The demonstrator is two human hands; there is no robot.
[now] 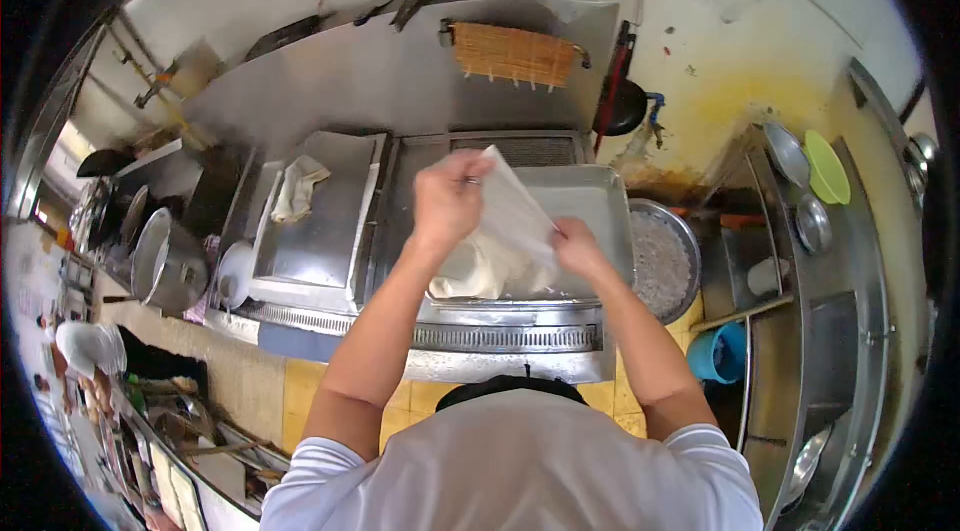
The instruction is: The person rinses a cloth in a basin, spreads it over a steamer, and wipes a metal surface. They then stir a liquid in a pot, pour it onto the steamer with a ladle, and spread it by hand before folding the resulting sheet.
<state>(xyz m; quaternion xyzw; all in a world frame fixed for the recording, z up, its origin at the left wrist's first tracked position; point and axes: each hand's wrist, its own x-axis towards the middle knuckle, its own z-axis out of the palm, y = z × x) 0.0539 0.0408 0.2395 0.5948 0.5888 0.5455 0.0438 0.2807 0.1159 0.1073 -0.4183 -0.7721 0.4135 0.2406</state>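
A thin white cloth (515, 206) is stretched at a slant between my hands, over a wide metal tray (605, 193) on the steel counter. My left hand (450, 199), raised higher, is closed on its upper corner and slightly blurred. The fingers of my right hand (577, 246) pinch its lower right edge. Beneath my hands, a bunched part of white cloth (472, 269) lies in folds at the tray's near left side.
Left of my hands, another metal tray (305, 256) carries a crumpled white cloth (298, 189). A round basin of pale contents (660, 261) stands right of the counter. A large pot (172, 261) is at left, near a person (95, 349); a blue bucket (718, 353) sits at lower right.
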